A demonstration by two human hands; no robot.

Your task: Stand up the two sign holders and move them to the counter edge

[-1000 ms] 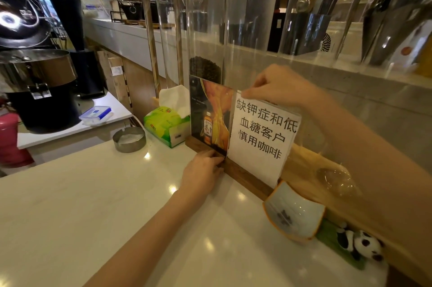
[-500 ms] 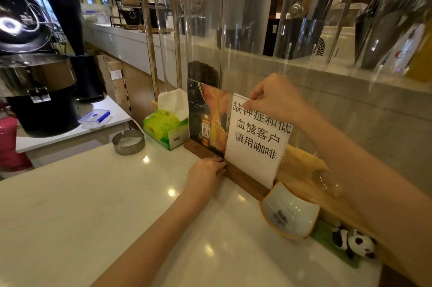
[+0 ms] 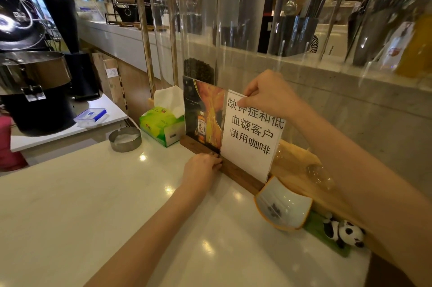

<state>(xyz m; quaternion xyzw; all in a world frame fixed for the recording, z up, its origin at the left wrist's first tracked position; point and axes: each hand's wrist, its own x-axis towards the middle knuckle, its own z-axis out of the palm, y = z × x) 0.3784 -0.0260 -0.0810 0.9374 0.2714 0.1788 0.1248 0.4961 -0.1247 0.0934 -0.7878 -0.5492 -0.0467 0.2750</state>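
Two sign holders stand upright side by side at the far edge of the white counter [image 3: 93, 205]. The left one [image 3: 203, 116] shows a dark and orange drink poster in a wooden base. The right one [image 3: 251, 144] carries a white sheet with black Chinese text. My right hand [image 3: 268, 95] pinches the top edge of the white sign. My left hand [image 3: 202, 168] presses its fingers against the wooden base [image 3: 243, 175] where the two signs meet.
A green tissue box [image 3: 161, 125] and a round metal ashtray [image 3: 125, 139] sit left of the signs. A white and orange dish [image 3: 282, 205] and a panda toy [image 3: 346, 233] lie to the right. Tall clear tubes and a wooden rack rise behind. A black roaster [image 3: 35, 90] stands far left.
My right hand has slid lower over the top of the white sign, covering part of its first text line. The sign stands a little straighter. My left hand stays on the base.
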